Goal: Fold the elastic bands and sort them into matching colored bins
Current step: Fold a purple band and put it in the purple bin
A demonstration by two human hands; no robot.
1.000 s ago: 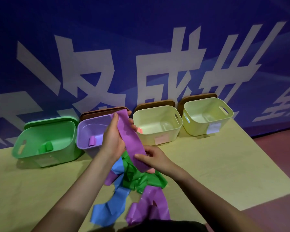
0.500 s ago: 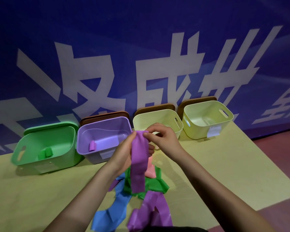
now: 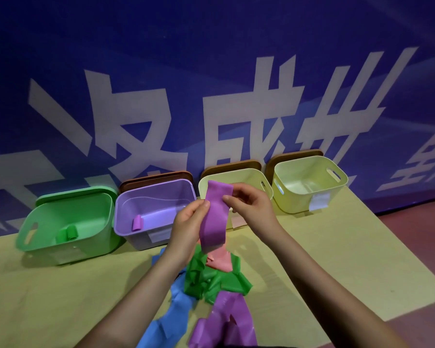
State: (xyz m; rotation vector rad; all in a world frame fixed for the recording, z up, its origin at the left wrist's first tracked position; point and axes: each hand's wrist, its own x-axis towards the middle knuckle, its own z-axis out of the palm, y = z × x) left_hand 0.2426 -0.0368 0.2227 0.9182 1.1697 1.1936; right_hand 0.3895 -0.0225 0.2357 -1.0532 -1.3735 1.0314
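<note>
1. I have the purple band [image 3: 215,217] pinched between both hands above the heap; my left hand [image 3: 187,223] grips its near edge with thumb and fingers, my right hand [image 3: 249,209] pinches it from the other side, the two hands close together with only the band between them.
2. A second ago the band ran long and slanted from my left hand down to my right; half a second ago I had brought the ends up together; now it hangs as a short doubled strip, its upper end standing above my fingers, so one fold looks made and another is probably due.
3. The purple bin [image 3: 156,212] is my landmark; the held band sits just right of it, overlapping the pale yellow bin [image 3: 236,179] behind; a small purple roll [image 3: 137,222] already lies inside the purple bin.
4. Left of the purple bin stands the green bin [image 3: 65,227] with a green roll [image 3: 67,234] in it; far right of it, a second yellow bin [image 3: 309,187].
5. In front of the purple bin, on the table [image 3: 48,297], the unsorted heap waits: pink band [image 3: 219,261], green band [image 3: 214,280], blue band [image 3: 168,320], another purple band [image 3: 226,320]; much sorting remains, I judge.
</note>
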